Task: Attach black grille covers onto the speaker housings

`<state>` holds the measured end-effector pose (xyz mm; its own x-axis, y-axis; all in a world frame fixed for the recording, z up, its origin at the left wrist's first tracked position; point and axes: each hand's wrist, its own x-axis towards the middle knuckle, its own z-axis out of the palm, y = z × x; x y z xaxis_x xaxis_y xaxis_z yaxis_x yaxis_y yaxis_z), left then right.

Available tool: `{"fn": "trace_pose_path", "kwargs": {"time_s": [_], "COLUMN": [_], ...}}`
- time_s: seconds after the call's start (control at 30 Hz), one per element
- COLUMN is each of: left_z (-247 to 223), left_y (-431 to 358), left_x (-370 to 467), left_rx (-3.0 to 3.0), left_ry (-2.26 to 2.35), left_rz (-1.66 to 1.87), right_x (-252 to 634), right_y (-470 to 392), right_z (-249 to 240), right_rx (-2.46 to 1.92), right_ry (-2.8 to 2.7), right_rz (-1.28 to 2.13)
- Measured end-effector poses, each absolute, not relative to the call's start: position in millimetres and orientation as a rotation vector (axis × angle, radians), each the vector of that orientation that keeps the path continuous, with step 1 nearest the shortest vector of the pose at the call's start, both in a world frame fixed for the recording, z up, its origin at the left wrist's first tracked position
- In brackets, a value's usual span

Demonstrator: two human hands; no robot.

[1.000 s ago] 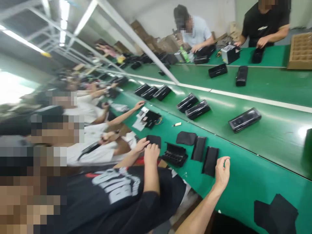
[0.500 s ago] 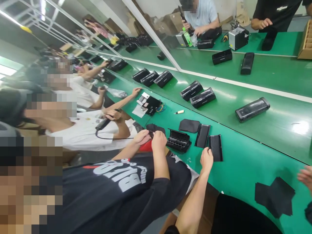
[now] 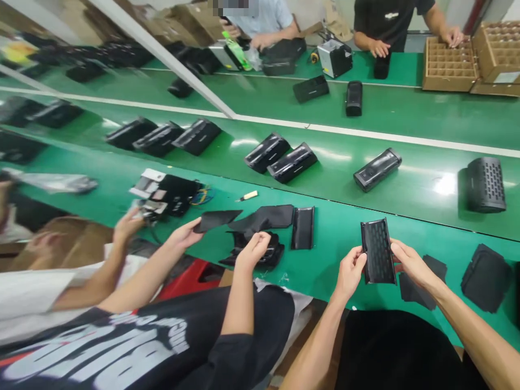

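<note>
My left hand (image 3: 350, 272) grips the left long edge of a black perforated panel (image 3: 377, 251), thumb on its face. On the panel's right edge my right hand (image 3: 412, 264) is closed too. The panel is raised over the green table (image 3: 329, 227), its slotted inner face toward me. Dark flat sheets (image 3: 420, 284) lie partly behind my right hand. Another stack of dark sheets (image 3: 485, 279) rests farther right. To the left, a similar black panel (image 3: 303, 228) lies on the table beside a person's hands.
At left, a person's hand (image 3: 254, 250) is over black parts and the other holds a dark sheet (image 3: 219, 219). Black speaker-like units (image 3: 377, 169) stand along the green belt (image 3: 341, 189). Cardboard trays (image 3: 450, 65) and two people are across it.
The view has swung right. My left hand has lifted the panel from beside the other one, and my right hand has come onto its right edge. The neighbouring person now holds up a dark sheet.
</note>
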<state>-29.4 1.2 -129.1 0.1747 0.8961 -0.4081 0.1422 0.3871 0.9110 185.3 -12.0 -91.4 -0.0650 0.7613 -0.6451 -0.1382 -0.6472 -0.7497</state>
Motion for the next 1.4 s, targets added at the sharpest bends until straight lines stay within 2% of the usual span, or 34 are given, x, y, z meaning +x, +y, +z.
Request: {"fn": "trace_pose_path", "kwargs": {"time_s": [0.2, 0.67, 0.97, 1.4], "left_z": [-80.6, -32.3, -45.2, -58.8], "left_y": [-8.2, 1.8, 29.6, 24.7], "left_x": [-5.0, 27.2, 43.0, 36.9], "left_rx": [1.017, 0.969, 1.263, 1.278], "left_ry": [1.051, 1.041, 1.184, 1.249], "left_rz": [0.677, 0.519, 0.469, 0.541], "right_x": [209.7, 219.2, 227.1, 220.4], "right_y": [-53.7, -76.3, -81.8, -85.1], "right_z": [-46.4, -32.5, -44.3, -41.4], "right_rx": [-1.514, -1.377, -1.380, -1.534], "right_ry": [-0.647, -0.247, -0.362, -0.601], "right_rz": [1.696, 1.645, 1.737, 1.703]}}
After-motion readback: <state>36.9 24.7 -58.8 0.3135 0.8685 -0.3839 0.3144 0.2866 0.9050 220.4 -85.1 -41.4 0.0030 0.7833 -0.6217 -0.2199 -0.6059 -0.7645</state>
